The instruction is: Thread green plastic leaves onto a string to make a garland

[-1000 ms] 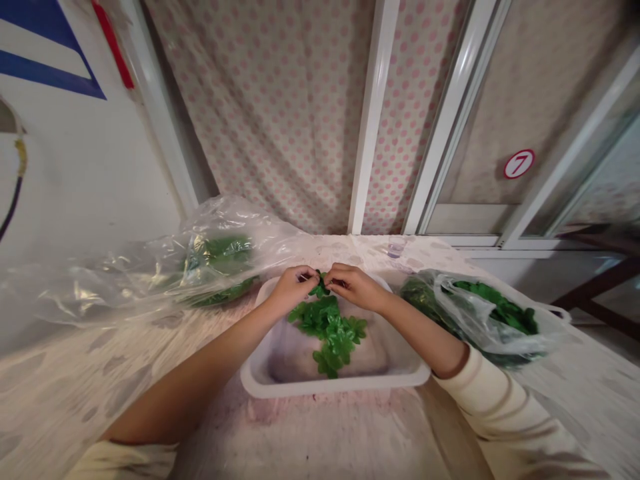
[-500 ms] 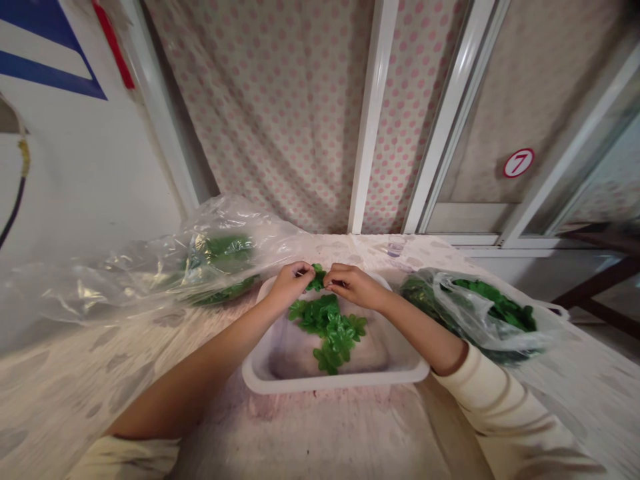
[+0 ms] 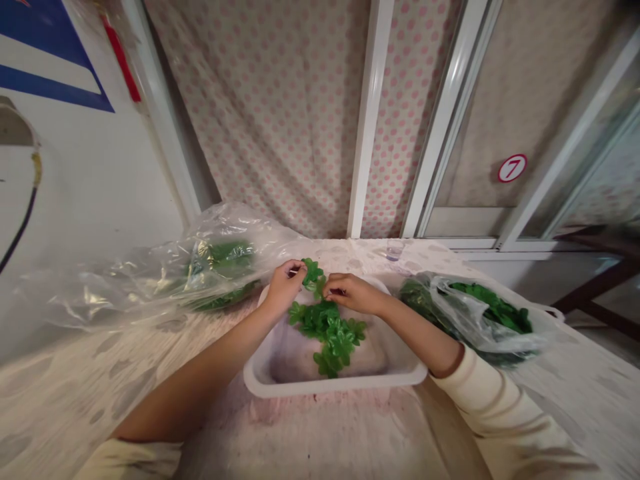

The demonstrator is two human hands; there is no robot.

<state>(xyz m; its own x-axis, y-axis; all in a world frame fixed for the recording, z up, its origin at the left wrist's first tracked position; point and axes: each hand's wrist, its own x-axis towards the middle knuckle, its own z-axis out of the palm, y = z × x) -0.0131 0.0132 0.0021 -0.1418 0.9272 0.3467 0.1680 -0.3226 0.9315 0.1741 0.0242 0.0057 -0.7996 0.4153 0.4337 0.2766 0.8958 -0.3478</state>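
My left hand (image 3: 285, 287) pinches a stack of green, flower-shaped leaf pieces (image 3: 312, 271) above the far part of a white plastic tray (image 3: 335, 385). Opposite it, my right hand (image 3: 354, 293) has its fingers pinched at the edge of a lighter green leaf piece (image 3: 319, 287). That piece hangs between the two hands, just under the stack. Below them, a heap of similar loose leaf pieces (image 3: 336, 337) lies on the tray's bottom, shiny and scalloped. My right fingertips partly hide the grip.
A large clear plastic bag (image 3: 150, 280) with green pieces inside lies left of the tray. To the right sits an opened plastic bag (image 3: 480, 333) full of green leaf pieces (image 3: 495, 307). A small clear cup (image 3: 395, 250) stands near the table's far edge.
My hands have drawn slightly apart, the left moving left. The stack in the left hand now shows more openly, and a lighter leaf piece has come apart from it towards my right fingers.
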